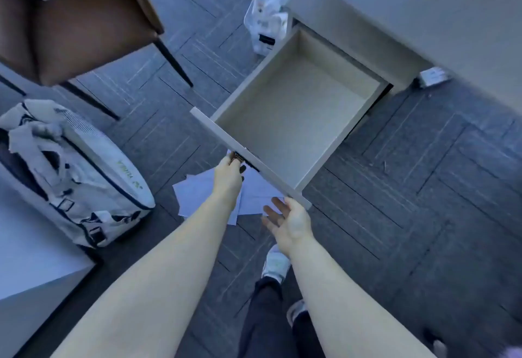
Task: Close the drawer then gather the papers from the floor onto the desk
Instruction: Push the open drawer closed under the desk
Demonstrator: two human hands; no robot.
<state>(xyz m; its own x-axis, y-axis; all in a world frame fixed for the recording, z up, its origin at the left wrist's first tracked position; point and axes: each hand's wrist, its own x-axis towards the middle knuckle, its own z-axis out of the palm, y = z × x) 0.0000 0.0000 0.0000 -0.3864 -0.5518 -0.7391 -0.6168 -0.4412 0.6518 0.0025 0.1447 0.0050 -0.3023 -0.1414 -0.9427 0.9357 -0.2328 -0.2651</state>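
Note:
A pale drawer stands pulled far out of the grey desk, and nothing lies inside it. My left hand is closed on the small dark handle at the middle of the drawer front. My right hand is open, fingers spread, its fingertips touching the right end of the drawer front. Several white papers lie scattered on the dark carpet below the drawer front, partly hidden by my left forearm and the drawer.
A white and navy bag lies on the floor at the left, beside a white surface. A brown chair stands at the upper left. A clear plastic bag leans by the desk. My legs and shoes are below.

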